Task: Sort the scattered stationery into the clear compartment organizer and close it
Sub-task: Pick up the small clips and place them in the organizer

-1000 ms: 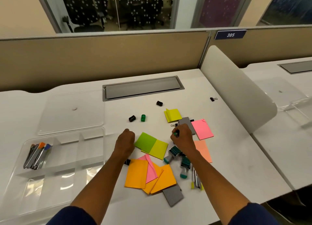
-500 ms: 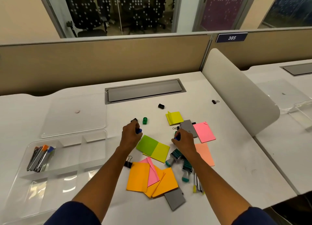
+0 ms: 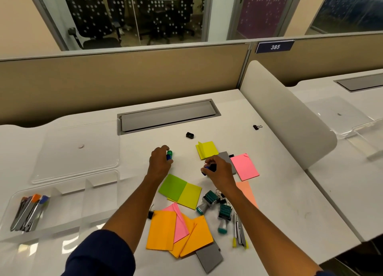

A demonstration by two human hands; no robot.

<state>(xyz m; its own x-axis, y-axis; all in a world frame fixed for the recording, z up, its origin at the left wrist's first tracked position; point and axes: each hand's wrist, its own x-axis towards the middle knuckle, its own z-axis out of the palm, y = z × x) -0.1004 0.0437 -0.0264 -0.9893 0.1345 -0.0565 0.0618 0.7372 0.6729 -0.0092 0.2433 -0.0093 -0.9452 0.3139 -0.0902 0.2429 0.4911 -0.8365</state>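
The left hand (image 3: 159,163) curls its fingers around small blue and green sharpeners (image 3: 169,155) on the white desk (image 3: 290,203). The right hand (image 3: 219,172) pinches another small blue and black one (image 3: 209,169). The clear organizer (image 3: 62,203) sits open at the left, holding pens (image 3: 29,211).

Both arms reach forward from the near edge of the worktop, forearms bare, dark blue sleeves pushed up near the elbows. The left hand (image 3: 160,163) lies palm-down toward the middle of the worktop, knuckles up, its fingers curled round small sharpeners (image 3: 169,155), one green and one blue showing at the fingertips. The right hand (image 3: 219,171) sits just to its right and slightly nearer, also knuckles up, fingers bent and pinching small sharpeners (image 3: 209,168), dark and blue, at its left side. The two hands are apart, wrists straight.
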